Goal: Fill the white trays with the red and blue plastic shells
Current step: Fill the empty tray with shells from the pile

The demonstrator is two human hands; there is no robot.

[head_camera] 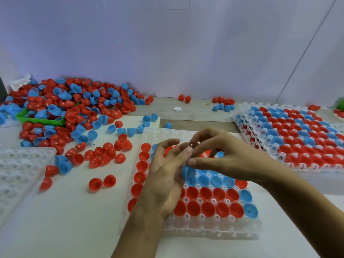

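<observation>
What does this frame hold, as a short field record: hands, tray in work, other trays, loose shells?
left hand: palm up over the tray, fingers loosely curled round a blue shell
right hand: fingertips at the same shell
tray: part filled; red and blue rows in, nearest rows bare
filled trays: stacked at right
empty tray: at left
pile: red and blue shells, far left, spilling over a green bin

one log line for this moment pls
stage: filling tray | left hand: holds blue shells | right hand: pinching at them | tray: partly filled
</observation>
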